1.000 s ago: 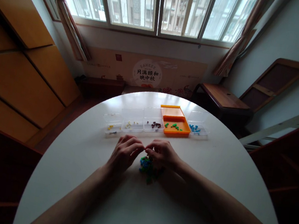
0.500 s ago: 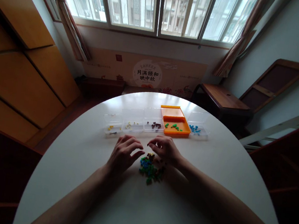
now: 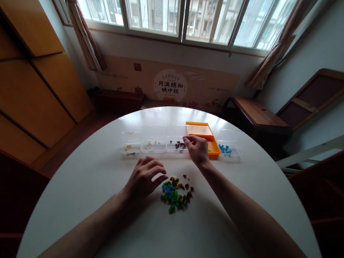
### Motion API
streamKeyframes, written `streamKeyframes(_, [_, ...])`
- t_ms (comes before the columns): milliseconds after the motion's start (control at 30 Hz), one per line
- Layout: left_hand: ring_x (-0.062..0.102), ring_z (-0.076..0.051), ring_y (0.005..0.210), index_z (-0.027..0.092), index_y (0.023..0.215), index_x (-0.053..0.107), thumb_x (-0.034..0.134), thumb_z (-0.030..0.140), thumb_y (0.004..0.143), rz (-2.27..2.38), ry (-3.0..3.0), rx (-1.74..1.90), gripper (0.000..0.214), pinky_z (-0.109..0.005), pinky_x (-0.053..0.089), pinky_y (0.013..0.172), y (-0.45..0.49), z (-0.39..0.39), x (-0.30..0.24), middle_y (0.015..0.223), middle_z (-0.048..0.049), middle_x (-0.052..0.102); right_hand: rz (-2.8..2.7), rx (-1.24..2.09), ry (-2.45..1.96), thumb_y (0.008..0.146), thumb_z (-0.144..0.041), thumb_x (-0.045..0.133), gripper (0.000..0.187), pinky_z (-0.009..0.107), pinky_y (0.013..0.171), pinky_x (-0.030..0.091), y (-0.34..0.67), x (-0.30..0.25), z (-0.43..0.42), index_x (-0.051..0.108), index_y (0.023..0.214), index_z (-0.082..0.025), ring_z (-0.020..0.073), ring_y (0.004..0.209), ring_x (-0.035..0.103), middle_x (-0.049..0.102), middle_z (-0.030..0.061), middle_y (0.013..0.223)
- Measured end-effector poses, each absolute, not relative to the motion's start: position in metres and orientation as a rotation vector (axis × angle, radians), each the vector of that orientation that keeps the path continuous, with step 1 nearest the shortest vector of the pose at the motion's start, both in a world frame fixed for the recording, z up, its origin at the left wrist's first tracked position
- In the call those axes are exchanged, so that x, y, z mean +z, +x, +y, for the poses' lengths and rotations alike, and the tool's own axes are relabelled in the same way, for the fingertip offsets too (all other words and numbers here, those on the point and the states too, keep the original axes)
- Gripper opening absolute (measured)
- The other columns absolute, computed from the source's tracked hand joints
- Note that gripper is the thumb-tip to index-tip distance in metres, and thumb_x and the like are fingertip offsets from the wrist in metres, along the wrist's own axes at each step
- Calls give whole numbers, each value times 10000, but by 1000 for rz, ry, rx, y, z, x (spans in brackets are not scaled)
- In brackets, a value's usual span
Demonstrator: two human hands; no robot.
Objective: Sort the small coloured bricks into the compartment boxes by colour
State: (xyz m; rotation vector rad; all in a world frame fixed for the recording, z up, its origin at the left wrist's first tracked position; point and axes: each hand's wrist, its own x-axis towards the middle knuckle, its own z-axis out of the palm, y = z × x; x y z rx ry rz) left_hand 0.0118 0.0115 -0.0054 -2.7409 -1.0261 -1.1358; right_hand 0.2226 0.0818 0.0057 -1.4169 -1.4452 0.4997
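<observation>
Small toy bricks in green, blue, brown and yellow form a loose pile [image 3: 173,197] on the white table. My left hand [image 3: 145,176] rests just left of this pile, fingers curved and apart, with nothing between them. Farther forward, my right hand [image 3: 197,149] reaches over the right side of a clear box of dark brown bricks [image 3: 176,145]. Its thumb and fingertips are pinched together; whatever they hold is too small to make out. That hand covers part of the orange box [image 3: 215,151], where a bit of green shows.
Left of the brown bricks stand a clear box with pale bricks [image 3: 152,146] and one with yellow bricks [image 3: 129,146]. A clear box of blue bricks [image 3: 225,149] stands on the right. The round white table [image 3: 84,177] has its far edge below the window.
My right hand has moved forward from above the pile to the clear box of brown bricks; a small dark brick showed at its fingertips before. My left hand stays almost still.
</observation>
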Motion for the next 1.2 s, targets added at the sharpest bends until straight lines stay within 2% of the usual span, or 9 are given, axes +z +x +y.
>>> streamKeyframes(200, [546,-185,906,210,896,654,587,228,887,-1013,-2805,-1035,70,-351,405,838,10,12,-9,905,-26,676,-1478,537,-1412,777,-318,604,237,269,611,461,231,2,69,759,831,-147,158,587,597,719,56,691])
streamKeyframes(300, [530,-205,990,236,1029,653,556,187,892,-992,-2877,-898,175,-370,393,874,10,10,-9,1010,-39,666,-1519,569,-1398,788,-320,595,250,264,596,455,237,-3,60,759,848,-141,154,585,586,719,63,708])
streamKeyframes(400, [513,-221,1043,275,1079,654,577,162,862,-968,-2932,-810,256,-383,379,904,12,9,-7,1078,-36,648,-1551,573,-1389,793,-315,593,245,260,586,451,242,-9,52,755,848,-140,152,593,579,717,70,739])
streamKeyframes(567, [506,-229,1060,316,1011,688,621,165,820,-952,-2951,-827,253,-389,367,923,14,10,-6,1080,-16,652,-1587,565,-1373,801,-303,596,222,258,592,455,244,-17,42,743,860,-147,142,595,571,711,66,767])
streamKeyframes(833, [539,-204,1005,220,831,658,600,159,850,-976,-2890,-887,86,-365,384,891,16,11,-6,965,-23,678,-1649,504,-1302,807,-262,611,159,240,566,431,236,-14,30,734,816,-161,118,539,522,676,34,679])
streamKeyframes(1200, [555,-166,884,199,848,627,599,192,881,-966,-2750,-1149,44,-321,405,814,16,12,-7,866,-17,675,-1863,737,-1097,796,-198,649,138,206,566,412,217,-8,9,745,894,-180,88,560,507,647,9,714])
